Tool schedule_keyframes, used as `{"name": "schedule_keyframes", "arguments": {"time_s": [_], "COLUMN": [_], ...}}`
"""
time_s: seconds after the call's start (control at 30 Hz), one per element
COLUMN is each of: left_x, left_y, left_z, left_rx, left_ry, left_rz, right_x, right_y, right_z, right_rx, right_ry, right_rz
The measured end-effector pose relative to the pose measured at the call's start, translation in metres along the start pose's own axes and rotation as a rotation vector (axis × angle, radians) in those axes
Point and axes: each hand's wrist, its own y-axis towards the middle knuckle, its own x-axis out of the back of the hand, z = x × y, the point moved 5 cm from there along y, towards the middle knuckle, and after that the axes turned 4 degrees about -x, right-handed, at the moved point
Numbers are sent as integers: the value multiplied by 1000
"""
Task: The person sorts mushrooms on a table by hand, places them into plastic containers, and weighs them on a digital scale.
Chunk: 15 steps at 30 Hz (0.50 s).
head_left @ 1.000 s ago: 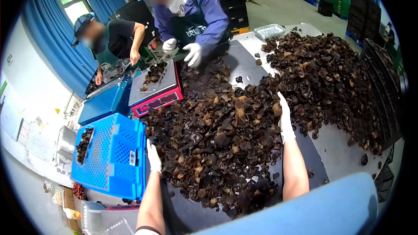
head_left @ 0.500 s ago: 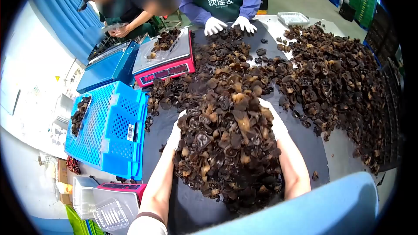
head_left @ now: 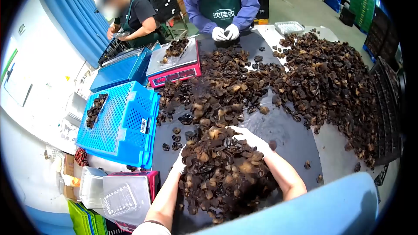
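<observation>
The right hand [head_left: 251,139] lies unclenched against the dark fungus heap [head_left: 226,172], lower centre; the left hand [head_left: 179,163] touches its left flank — grip hidden, can't tell. A blue crate [head_left: 119,119] stands mid-left.

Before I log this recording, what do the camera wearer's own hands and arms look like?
The left hand and right hand wear plain white gloves with no visible markings. Both forearms are bare beyond the gloves. A white fabric sleeve with a narrow dark edge shows on the left arm; no right sleeve is visible.
</observation>
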Motion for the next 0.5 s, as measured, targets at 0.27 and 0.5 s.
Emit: {"name": "schedule_keyframes", "arguments": {"time_s": [0.27, 0.5], "left_x": [2, -14], "left_y": [-39, -140], "left_z": [-94, -148], "left_rx": [-226, -437], "left_ry": [673, 1107], "left_rz": [22, -387], "right_x": [-13, -50], "right_y": [0, -86], "right_z": [98, 188], "right_rx": [-226, -87], "right_ry": [-770, -1208], "right_rz": [-227, -577]}}
